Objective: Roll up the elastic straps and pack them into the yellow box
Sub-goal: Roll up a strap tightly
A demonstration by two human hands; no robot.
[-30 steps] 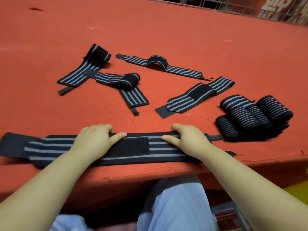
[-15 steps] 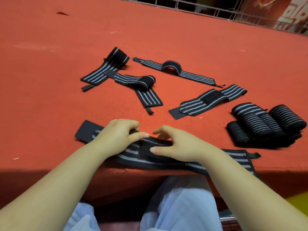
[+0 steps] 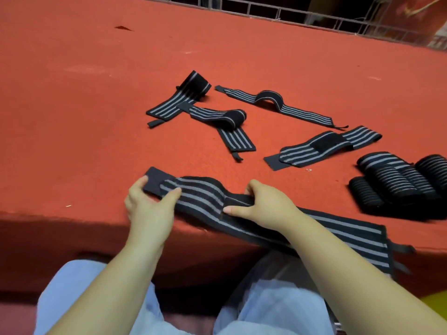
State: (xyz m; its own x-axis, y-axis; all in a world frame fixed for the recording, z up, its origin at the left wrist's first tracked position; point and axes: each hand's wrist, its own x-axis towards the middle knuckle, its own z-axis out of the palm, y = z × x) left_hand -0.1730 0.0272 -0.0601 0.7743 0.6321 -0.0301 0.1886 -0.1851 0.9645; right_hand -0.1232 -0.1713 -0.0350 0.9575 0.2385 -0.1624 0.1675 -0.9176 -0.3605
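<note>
Head view: the strap (image 3: 200,194) lies along the near edge of the red table (image 3: 96,93), its long axis running from a black end at far left to a tabbed end hanging over the edge at near right. The left hand (image 3: 150,209) pinches the black end. The right hand (image 3: 263,206) grips its middle. Four loose straps (image 3: 232,119) lie beyond it; rolled straps (image 3: 399,182) sit to its right.

Near table (image 3: 72,117) edge: one strap (image 3: 200,197) lies flat, left hand (image 3: 150,209) at its left end, right hand (image 3: 263,206) at its middle. Behind it, four loose straps (image 3: 326,146); to the right, rolled straps (image 3: 399,182) clustered together.
</note>
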